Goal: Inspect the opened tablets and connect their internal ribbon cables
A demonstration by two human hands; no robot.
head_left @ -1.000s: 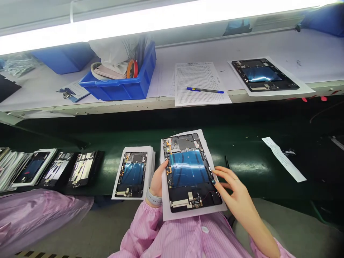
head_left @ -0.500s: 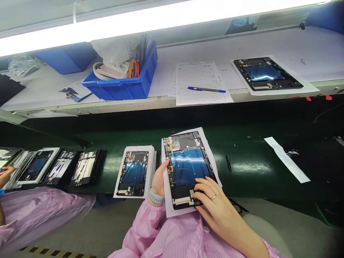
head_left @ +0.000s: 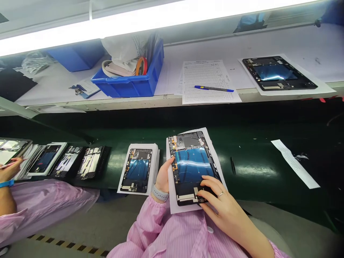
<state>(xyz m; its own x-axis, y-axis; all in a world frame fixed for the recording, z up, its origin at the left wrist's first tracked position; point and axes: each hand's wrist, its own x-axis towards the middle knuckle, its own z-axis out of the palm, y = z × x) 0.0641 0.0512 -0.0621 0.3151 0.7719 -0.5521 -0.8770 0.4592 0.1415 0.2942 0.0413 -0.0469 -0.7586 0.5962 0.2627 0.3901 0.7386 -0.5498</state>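
Note:
A tablet with its inside exposed (head_left: 192,165) lies face up on a white sheet of paper (head_left: 174,208), tilted in front of my body. My left hand (head_left: 163,176) is closed around the left edge of tablet and paper, thumb on top. At the lower right corner, my right hand (head_left: 219,197) has bent fingertips on the tablet by its small circuit board and thumb at the bottom edge; the contact beneath is hidden. Left of it, another opened tablet (head_left: 137,168) rests on a stack of white sheets (head_left: 156,157).
A co-worker's hand (head_left: 10,170) is beside several opened tablets (head_left: 91,161) at the left. Black tweezers (head_left: 233,166) and a paper strip (head_left: 294,163) lie on the green bench. The shelf holds a blue bin (head_left: 126,86), a form (head_left: 202,75), a pen (head_left: 214,88) and another tablet (head_left: 279,73).
The view has shifted slightly, so most things appear farther right. My hands keep their places on the tablet. The co-worker's hand and forearm show more at the left.

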